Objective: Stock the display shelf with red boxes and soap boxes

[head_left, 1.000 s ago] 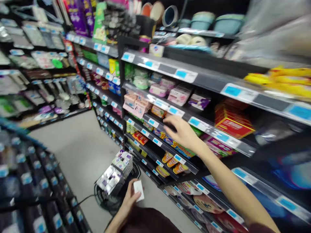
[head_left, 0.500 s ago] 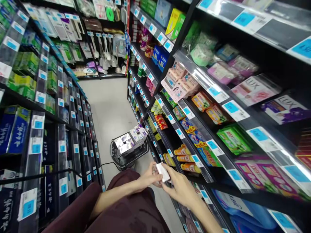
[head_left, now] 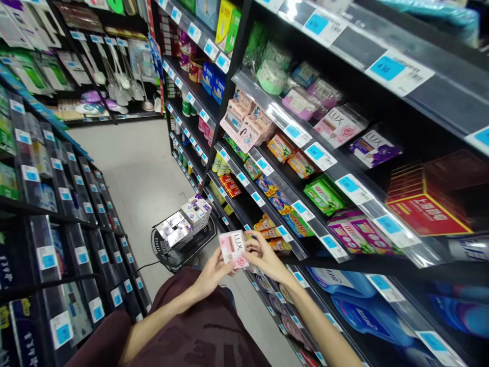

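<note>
Both hands hold a pink and white LUX soap box [head_left: 232, 248] in front of my body, its printed face turned up toward me. My left hand [head_left: 214, 270] grips the box at its lower left, thumb along the bottom edge. On the right side, my right hand [head_left: 264, 257] pinches the box with bent fingers. A similar pink LUX soap box [head_left: 341, 125] lies on the right-hand shelf, beside a purple LUX soap box [head_left: 375, 146].
A black basket [head_left: 209, 238] on the floor ahead holds several stacked white and purple boxes [head_left: 178, 230]. Shelves with price tags line both sides of the narrow aisle [head_left: 126, 158]. Ladles and spatulas [head_left: 118, 76] hang at the far end. A dark cable [head_left: 143, 266] runs at left.
The soap box has turned from a plain white side to its printed LUX face. Both hands appear further left and slightly higher, and the view has swung right.
</note>
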A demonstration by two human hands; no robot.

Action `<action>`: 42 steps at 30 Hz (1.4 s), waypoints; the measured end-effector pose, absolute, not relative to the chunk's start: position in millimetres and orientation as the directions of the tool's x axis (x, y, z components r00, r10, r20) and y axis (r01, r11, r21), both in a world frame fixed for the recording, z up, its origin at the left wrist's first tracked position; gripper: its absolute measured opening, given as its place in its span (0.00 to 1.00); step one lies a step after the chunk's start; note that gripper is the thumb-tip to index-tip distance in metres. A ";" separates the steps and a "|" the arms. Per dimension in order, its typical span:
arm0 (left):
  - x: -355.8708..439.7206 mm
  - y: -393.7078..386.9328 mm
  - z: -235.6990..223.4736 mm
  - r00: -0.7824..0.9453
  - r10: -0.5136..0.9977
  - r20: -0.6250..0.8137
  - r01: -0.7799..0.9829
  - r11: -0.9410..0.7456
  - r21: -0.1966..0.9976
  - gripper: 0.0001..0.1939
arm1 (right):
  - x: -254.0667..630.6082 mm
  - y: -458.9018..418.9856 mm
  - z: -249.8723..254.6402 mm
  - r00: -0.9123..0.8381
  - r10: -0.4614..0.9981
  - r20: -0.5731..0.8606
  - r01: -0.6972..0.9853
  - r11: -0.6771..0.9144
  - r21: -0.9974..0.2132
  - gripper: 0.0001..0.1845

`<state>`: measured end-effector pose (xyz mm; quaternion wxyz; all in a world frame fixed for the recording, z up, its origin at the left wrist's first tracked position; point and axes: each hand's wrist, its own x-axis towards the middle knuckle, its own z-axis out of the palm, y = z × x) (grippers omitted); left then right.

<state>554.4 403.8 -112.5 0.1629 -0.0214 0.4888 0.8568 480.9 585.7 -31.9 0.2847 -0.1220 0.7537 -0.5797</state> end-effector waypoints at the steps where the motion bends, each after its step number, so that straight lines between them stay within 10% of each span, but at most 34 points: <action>1: 556.0 405.0 -115.6 -0.950 0.235 -0.206 -0.296 -0.463 0.836 0.36 | 483.8 583.2 -31.6 -0.810 -0.516 -0.277 0.122 0.314 -0.942 0.31; 11: 539.7 396.3 -123.9 -0.939 0.327 -0.109 -0.162 -0.138 0.977 0.23 | 437.6 609.4 82.5 -0.806 -0.480 0.347 -0.592 0.645 -0.483 0.19; 17: 536.6 399.3 -125.3 -0.906 0.414 -0.087 -0.121 -0.056 0.991 0.22 | 339.2 649.2 158.1 -0.573 -0.274 0.773 -0.592 0.790 -0.159 0.19; 29: 537.5 379.7 -155.9 -0.918 0.384 -0.100 -0.136 -0.070 0.988 0.22 | 242.4 653.5 178.7 -0.648 -0.302 0.699 -0.385 0.922 0.041 0.19; 42: 532.0 357.5 -150.0 -0.952 0.268 -0.148 -0.153 0.002 0.988 0.26 | 231.9 649.2 169.0 -0.672 -0.154 0.724 -0.299 0.951 -0.075 0.16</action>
